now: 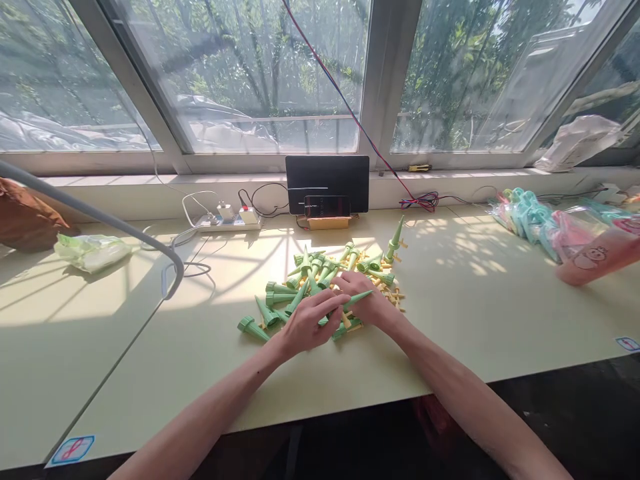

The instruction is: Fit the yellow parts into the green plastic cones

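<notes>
My left hand [313, 320] is closed around a green plastic watering spike [360, 298], whose pointed tip sticks out to the right. Just beyond it, my right hand [359, 291] reaches over the pile with its fingers curled. The left hand and the spike partly cover those fingers, so whatever they grip is hidden. Around both hands lie several green spikes [281, 297] with ribbed caps, pointing many ways. Small yellow cross-shaped pieces [397, 294] are scattered mostly at the pile's right side. One spike [395, 241] stands tilted upward at the back right.
A dark tablet [327, 180] and a phone [327, 206] lean at the back. A power strip [230, 225] with chargers sits left of them. On the right are bagged colourful items [525, 217] and a pink cup [600, 253]. A grey curved tube [125, 233] crosses the left side.
</notes>
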Demonstrator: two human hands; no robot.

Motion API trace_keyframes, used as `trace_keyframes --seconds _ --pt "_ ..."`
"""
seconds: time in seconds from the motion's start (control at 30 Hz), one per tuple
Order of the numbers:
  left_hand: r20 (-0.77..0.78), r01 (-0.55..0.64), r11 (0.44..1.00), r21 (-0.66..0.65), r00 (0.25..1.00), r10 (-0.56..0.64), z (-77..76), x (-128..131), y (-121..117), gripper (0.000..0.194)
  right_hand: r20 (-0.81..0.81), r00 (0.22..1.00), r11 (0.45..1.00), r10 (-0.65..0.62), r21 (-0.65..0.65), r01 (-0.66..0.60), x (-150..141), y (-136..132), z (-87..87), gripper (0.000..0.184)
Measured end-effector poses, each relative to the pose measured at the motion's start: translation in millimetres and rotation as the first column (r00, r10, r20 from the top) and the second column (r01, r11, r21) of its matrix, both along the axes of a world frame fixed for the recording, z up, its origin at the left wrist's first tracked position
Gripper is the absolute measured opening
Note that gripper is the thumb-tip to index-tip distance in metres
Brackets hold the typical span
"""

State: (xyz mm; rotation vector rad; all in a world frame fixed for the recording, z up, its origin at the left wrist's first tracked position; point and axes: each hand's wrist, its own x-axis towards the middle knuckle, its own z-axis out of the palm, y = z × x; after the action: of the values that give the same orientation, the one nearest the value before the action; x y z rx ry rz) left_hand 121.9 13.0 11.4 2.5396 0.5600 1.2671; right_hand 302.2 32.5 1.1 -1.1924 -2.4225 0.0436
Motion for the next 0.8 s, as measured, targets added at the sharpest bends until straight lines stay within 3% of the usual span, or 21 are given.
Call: trace_keyframes --seconds 0.1,0.2,0.27,0.4,0.5,0.63,0.8 --pt "0.039 -0.198 0.980 -0.007 0.979 0.198 0.7 0.1 3.1 0.027 -0.044 0.999 0.999 0.011 0.032 -0.010 -0.4 2.0 -3.3 0.015" --pt "0.105 -0.425 0.900 -0.099 0.895 0.434 3.1 -1.7 7.9 0.023 -0.143 0.990 0.998 0.018 0.066 -0.009 -1.5 2.1 -4.7 0.013" --pt "0.144 -0.464 0.860 -0.214 0.856 0.497 4.6 -2.4 9.8 0.024 -0.237 0.971 0.999 0.021 0.051 -0.009 -2.1 0.3 -2.6 0.017" --pt "0.195 -0.344 0.819 -0.459 0.861 0.470 5.0 -1.6 9.8 0.029 -0.439 0.898 1.000 0.027 0.022 -0.019 -2.7 -4.5 3.7 0.018" --pt "0.229 -0.216 0.800 -0.560 0.888 0.399 3.6 -1.1 9.4 0.034 -0.507 0.859 0.997 0.068 0.017 -0.069 -3.5 -6.4 5.4 0.018" --pt "0.263 -0.093 0.808 -0.581 0.919 0.295 1.8 -2.2 11.1 0.034 -0.537 0.836 0.992 0.115 0.018 -0.126 -5.3 -6.9 4.1 0.015" --pt "0.270 0.001 0.823 -0.568 0.945 0.185 2.5 -2.4 12.4 0.034 -0.613 0.785 0.995 0.086 0.014 -0.098 -6.5 -6.2 2.1 0.013"
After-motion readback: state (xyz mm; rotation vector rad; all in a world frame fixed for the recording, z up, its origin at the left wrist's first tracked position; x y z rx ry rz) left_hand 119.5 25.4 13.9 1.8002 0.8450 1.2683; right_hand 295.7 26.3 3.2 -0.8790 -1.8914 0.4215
